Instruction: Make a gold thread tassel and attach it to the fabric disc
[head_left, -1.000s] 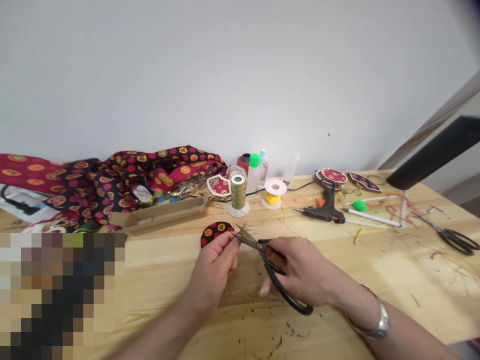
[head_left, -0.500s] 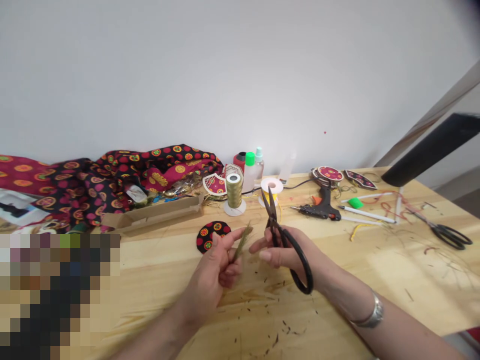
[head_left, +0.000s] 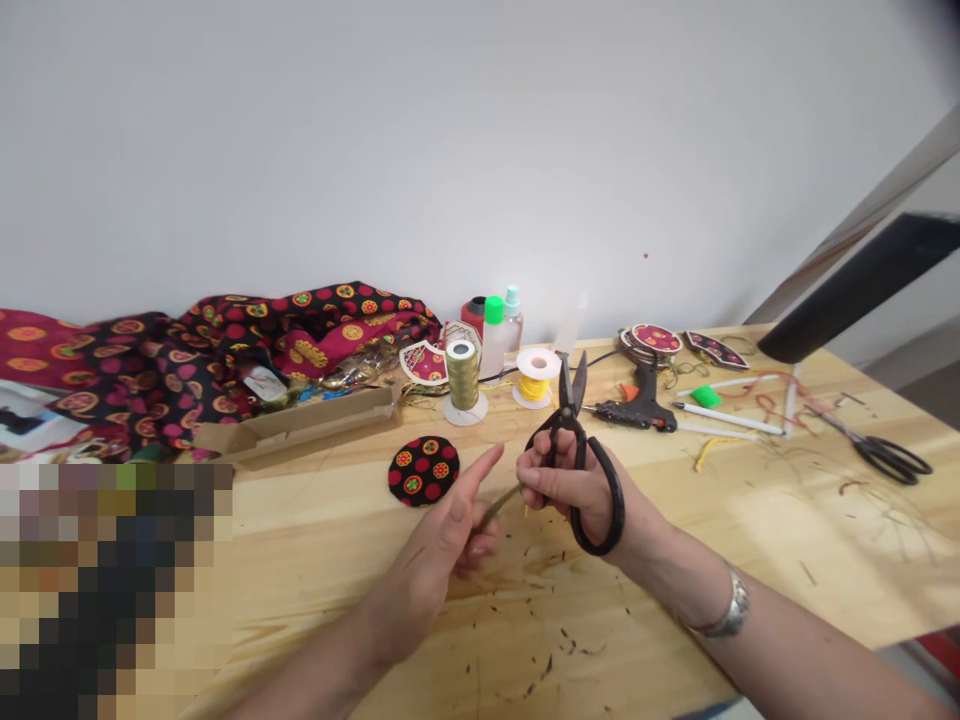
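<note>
1. In the head view, the left hand (head_left: 450, 530) has its index finger stretched out and its lower fingers curled around one end of an olive-green thread bundle (head_left: 499, 506).
2. The bundle runs across the gap between the hands; its other end is pinched by thumb and finger of the right hand (head_left: 574, 488).
3. That same right hand is closed around black-handled scissors (head_left: 573, 405), blades pointing up and slightly apart, well clear of the bundle.
4. Just beyond the left-hand grip, a round patterned fabric piece (head_left: 424, 470) lies flat on the wooden table (head_left: 337, 545).
5. Farther beyond both grips stand an olive-gold thread spool (head_left: 463, 382) and a yellow cord spool (head_left: 535, 388).
6. Right of the scissors grip lies a glue gun (head_left: 643, 408); farther right, a second pair of scissors (head_left: 892, 460).
7. Dark clippings (head_left: 547, 668) are scattered nearer the wearer than the right-hand grip.
</note>
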